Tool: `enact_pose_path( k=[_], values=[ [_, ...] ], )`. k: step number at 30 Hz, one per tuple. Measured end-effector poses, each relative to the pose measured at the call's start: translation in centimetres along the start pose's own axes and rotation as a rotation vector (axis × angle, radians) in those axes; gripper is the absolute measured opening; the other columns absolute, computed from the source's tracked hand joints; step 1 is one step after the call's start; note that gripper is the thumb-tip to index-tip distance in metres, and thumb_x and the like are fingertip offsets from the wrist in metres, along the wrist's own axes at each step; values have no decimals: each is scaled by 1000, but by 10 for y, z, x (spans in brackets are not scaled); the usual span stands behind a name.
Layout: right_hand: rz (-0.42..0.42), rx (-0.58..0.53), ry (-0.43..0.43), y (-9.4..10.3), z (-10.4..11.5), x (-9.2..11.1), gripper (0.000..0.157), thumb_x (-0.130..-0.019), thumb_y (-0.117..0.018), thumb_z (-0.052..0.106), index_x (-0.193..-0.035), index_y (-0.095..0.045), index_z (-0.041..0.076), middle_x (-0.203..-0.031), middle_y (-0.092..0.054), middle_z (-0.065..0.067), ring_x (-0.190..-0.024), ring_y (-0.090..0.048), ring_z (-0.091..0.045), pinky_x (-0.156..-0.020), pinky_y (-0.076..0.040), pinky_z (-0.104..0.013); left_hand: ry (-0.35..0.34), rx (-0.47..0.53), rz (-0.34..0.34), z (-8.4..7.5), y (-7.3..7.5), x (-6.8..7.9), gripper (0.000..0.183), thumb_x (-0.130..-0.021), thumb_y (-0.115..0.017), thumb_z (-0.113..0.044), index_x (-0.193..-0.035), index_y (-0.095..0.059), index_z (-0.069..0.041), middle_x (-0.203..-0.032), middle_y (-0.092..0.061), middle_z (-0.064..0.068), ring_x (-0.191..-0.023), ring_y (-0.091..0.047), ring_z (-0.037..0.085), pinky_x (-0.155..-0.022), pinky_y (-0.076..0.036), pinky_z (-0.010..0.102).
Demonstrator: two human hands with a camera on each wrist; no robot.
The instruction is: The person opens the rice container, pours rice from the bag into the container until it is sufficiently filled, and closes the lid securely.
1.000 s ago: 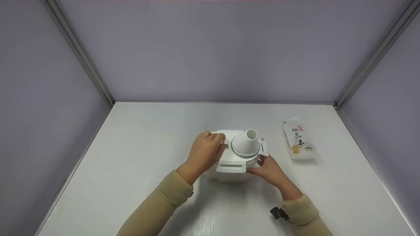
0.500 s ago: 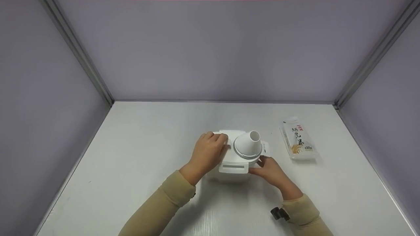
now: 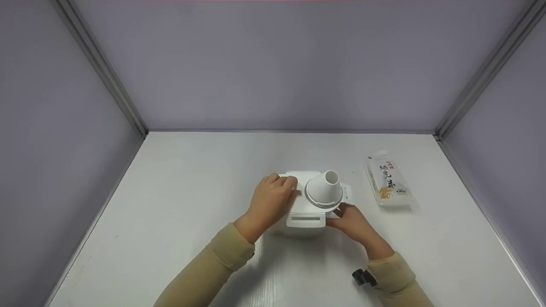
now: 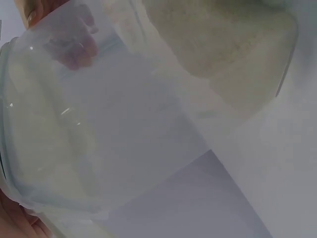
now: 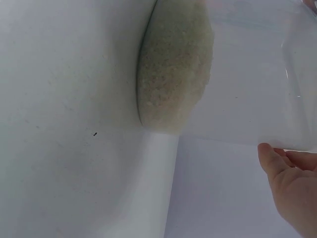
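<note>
A clear plastic storage container with pale grain, rice by its look (image 5: pixel 173 64), at its bottom stands on the table. Its white lid (image 3: pixel 300 207) carries slotted side clips and a cone-shaped spout (image 3: pixel 324 189). My left hand (image 3: pixel 271 200) holds the lid's left side, fingers curled over the edge. On the right, my right hand (image 3: pixel 352 221) grips the container's clear wall (image 5: pixel 242 99) just under the lid, thumb at the front. Its fingers are partly hidden below the lid in the head view. Through the clear wall, the left wrist view shows blurred fingertips (image 4: pixel 79 54).
A sealed bag of rice (image 3: pixel 387 181) with printed lettering lies on the white table (image 3: pixel 192 179), to the right of the container. Grey panels (image 3: pixel 273 68) enclose the table at the back and on both sides.
The lid and my left hand have shifted slightly right and a little nearer. My right hand stays almost where it was, still gripping the container. The rice bag has not moved.
</note>
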State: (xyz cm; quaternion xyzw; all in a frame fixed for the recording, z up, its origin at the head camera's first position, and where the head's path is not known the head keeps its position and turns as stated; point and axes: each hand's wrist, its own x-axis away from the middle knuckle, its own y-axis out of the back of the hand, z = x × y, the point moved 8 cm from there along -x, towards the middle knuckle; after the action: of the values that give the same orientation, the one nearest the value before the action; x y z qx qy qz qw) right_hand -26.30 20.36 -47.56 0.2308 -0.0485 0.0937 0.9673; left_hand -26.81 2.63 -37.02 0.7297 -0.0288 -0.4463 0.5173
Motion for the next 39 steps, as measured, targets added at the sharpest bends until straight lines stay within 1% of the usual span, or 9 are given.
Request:
enact_pose_path(
  k=[2, 5, 7, 13, 18, 26, 31, 35, 39],
  values=[
    [2, -5, 4, 0, 1, 0, 89, -74, -79, 24, -145, -28, 3, -148, -31, -15, -135, -29, -31, -105, -31, -39, 0, 1, -1, 0, 0, 0, 17, -83, -70, -20, -89, -58, -10, -84, -68, 3, -69, -54, 20, -58, -44, 31],
    [3, 6, -1, -1, 1, -1, 86, -76, -78, 21, -144, -29, 1, -147, -31, -17, -133, -31, -33, -104, -33, -39, -3, -1, 3, 0, 0, 0, 17, -83, -70, -20, -89, -58, -10, -84, -68, 3, -69, -54, 19, -58, -45, 31],
    [2, 19, -11, 0, -5, -3, 86, -76, -78, 24, -144, -30, 2, -147, -32, -17, -132, -33, -33, -103, -34, -39, -7, -4, 6, 0, -1, -1, 16, -83, -70, -19, -89, -58, -10, -84, -69, 2, -69, -54, 19, -58, -45, 30],
    [5, 24, -21, -1, -9, -3, 89, -73, -79, 31, -144, -31, 4, -147, -33, -16, -129, -37, -34, -102, -35, -40, -13, 6, 27, 2, -1, 0, 14, -84, -69, -18, -91, -59, -11, -87, -69, 2, -70, -54, 19, -58, -45, 30],
    [8, 7, 0, -1, -6, -2, 89, -73, -79, 30, -144, -31, 5, -147, -32, -15, -131, -35, -33, -102, -35, -38, -12, 15, 31, 4, 0, 0, 13, -85, -68, -20, -91, -59, -12, -89, -69, 1, -71, -54, 19, -60, -46, 30],
    [8, 6, -3, -1, -5, -2, 86, -74, -79, 28, -143, -33, 5, -146, -34, -15, -131, -35, -32, -102, -35, -39, -30, 13, 4, 6, 4, 2, 13, -86, -67, -19, -90, -58, -11, -89, -70, 2, -70, -53, 19, -60, -45, 29],
    [12, 25, -11, -1, -6, 0, 87, -74, -79, 31, -143, -33, 5, -146, -34, -15, -128, -39, -33, -101, -37, -39, -32, 1, 25, 5, 4, 3, 13, -87, -66, -21, -90, -59, -11, -89, -69, 2, -70, -53, 19, -60, -45, 30],
    [15, 0, 14, 0, -5, 0, 85, -76, -79, 25, -143, -32, 2, -146, -33, -17, -129, -38, -34, -101, -37, -41, -32, -11, 32, 5, 3, 3, 12, -87, -65, -21, -91, -59, -11, -90, -69, 2, -71, -53, 19, -61, -45, 30],
    [23, -16, 29, 0, -4, 1, 85, -76, -78, 21, -143, -30, 2, -147, -32, -17, -131, -35, -35, -102, -35, -42, -20, -19, 15, 4, 2, 4, 12, -86, -66, -20, -92, -60, -11, -90, -69, 2, -73, -54, 19, -61, -45, 29]
  ],
)
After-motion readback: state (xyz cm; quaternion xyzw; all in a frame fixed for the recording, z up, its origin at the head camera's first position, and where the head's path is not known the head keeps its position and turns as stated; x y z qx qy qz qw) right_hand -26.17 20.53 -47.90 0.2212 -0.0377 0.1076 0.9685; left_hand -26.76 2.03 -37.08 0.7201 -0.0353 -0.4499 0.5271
